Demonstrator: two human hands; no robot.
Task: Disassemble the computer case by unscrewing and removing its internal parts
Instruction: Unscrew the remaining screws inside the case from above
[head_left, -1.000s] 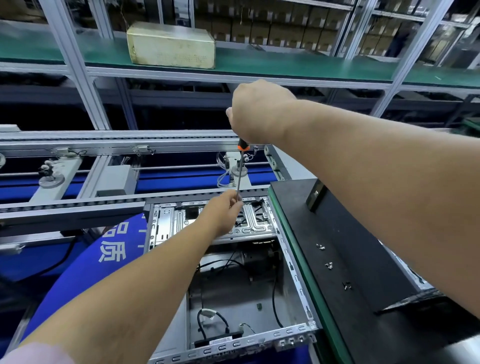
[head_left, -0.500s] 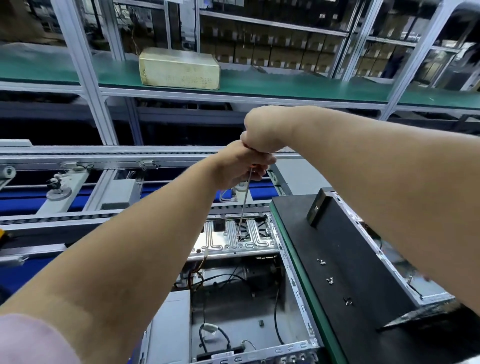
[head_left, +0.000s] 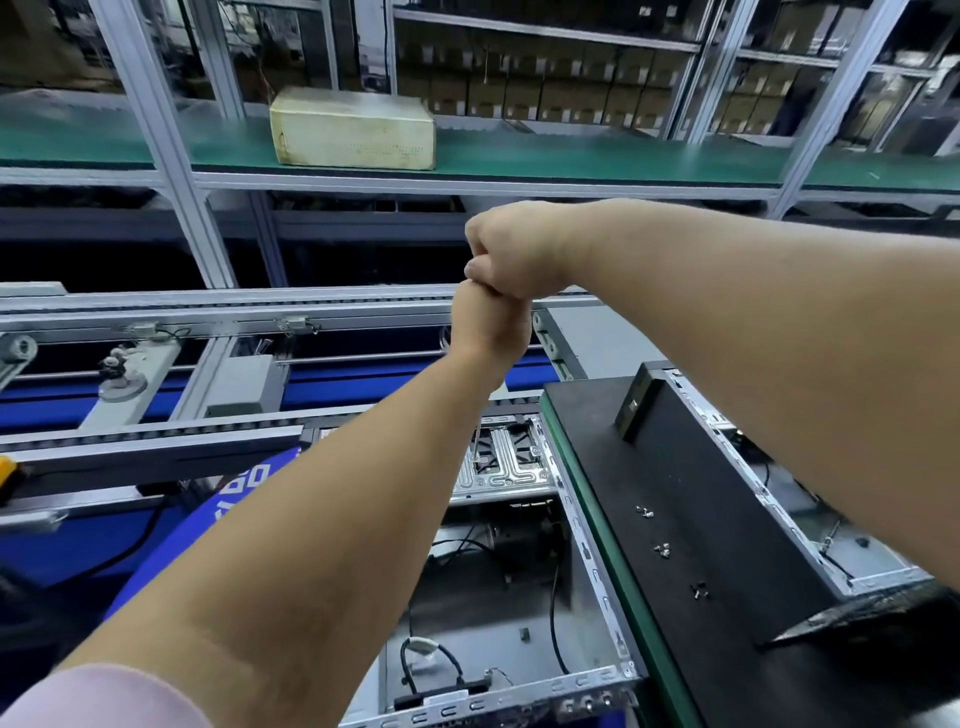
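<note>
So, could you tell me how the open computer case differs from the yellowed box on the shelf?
The computer case lies open below, bare metal with cables showing; the yellowed box is closed, cream-coloured and sits higher, on the green shelf. Both hands work over the case; nothing touches the box. Both are rectangular.

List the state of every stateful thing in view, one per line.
computer case: side open, interior and cables exposed.
screwdriver: upright, tip down on the metal bracket inside the case; handle hidden.
right hand: fist, stacked on the left.
left hand: curled closed beneath it.
loose screws: lying scattered on the black panel.
beige box: closed, on the green shelf.
</note>
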